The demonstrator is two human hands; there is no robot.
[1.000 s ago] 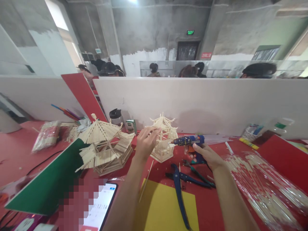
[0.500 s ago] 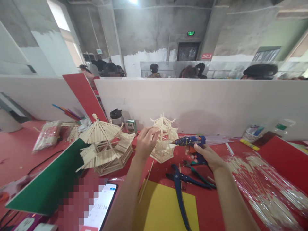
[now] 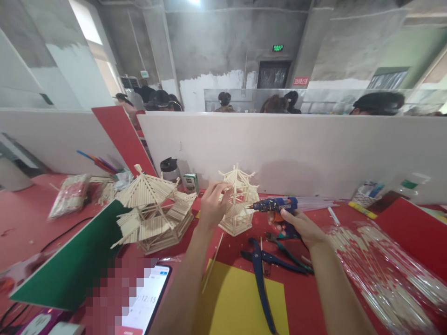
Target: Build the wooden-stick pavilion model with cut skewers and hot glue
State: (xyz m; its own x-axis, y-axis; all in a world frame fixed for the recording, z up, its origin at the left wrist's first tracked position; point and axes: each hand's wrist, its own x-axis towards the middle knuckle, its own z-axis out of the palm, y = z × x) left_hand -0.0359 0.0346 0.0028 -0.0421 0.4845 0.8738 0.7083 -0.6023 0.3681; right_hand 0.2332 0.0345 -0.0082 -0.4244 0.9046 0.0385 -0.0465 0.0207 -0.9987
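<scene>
Right hand [image 3: 296, 226] is holding the glue gun [image 3: 274, 204] in a closed grip, pointing it left at the stick pavilion [image 3: 238, 215]. Left hand [image 3: 213, 204] is flanking opposite, half-curled; its hold I cannot tell.

Looks like a shared craft workshop tbh: raw concrete wall [image 3: 237, 42], green exit sign [image 3: 278, 48], people [image 3: 224, 101] behind a white partition [image 3: 296, 149], glue gun [image 3: 274, 204], bagged sticks [image 3: 377, 274].

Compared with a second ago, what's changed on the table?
The readout on the phone went from 12:14 to 12:15. Nothing was visibly taken or released: the right hand still holds the glue gun, nozzle toward the smaller stick pavilion; the left hand stays at that pavilion.
</scene>
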